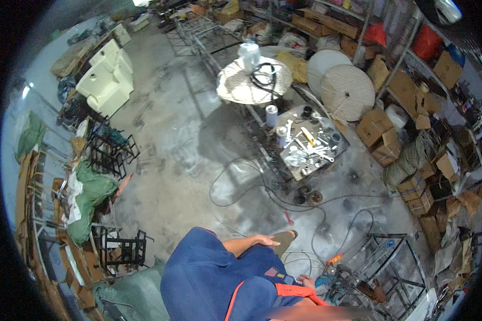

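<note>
Left hand (pixel 265 240) rests by shoe (pixel 287 243), right hand (pixel 306 281) seemingly by cloth (pixel 326 282).

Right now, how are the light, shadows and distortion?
In the head view, glare partly washes out the round white top; a dark shadow lies on the floor; fisheye distortion tilts the shelf post; corners go black; the right hand looks small, unclear.

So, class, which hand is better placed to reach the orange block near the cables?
Probably the right hand: in this view it lies nearer the orange block, close to the teal bundle. The left hand is farther off, beside the shoe.
</note>
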Demonstrator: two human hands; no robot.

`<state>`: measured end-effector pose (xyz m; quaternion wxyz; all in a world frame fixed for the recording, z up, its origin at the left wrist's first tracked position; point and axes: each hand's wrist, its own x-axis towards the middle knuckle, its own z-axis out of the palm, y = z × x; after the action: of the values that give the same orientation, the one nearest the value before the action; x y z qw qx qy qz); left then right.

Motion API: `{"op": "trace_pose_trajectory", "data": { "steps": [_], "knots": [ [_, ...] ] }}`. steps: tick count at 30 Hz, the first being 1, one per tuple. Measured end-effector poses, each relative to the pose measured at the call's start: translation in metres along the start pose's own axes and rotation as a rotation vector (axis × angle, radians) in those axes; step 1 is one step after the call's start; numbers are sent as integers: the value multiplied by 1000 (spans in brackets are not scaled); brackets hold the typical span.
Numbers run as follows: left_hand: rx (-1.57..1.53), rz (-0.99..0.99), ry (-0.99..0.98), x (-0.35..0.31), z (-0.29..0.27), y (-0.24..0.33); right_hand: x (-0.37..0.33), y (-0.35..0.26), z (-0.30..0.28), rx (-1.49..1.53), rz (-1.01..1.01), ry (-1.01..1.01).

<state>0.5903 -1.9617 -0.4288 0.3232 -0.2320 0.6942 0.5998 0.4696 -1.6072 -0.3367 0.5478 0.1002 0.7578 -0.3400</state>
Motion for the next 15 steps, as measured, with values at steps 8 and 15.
{"op": "trace_pose_trajectory", "data": {
  "steps": [8, 15],
  "knots": [
    [513, -144, 29, -19, -63, -76, 1, -90, 69, -513, -177, -71],
    [-99, -231, 668, -119, -124, -86, -6, -115, 79, -497, -294, -16]
  ]
}}
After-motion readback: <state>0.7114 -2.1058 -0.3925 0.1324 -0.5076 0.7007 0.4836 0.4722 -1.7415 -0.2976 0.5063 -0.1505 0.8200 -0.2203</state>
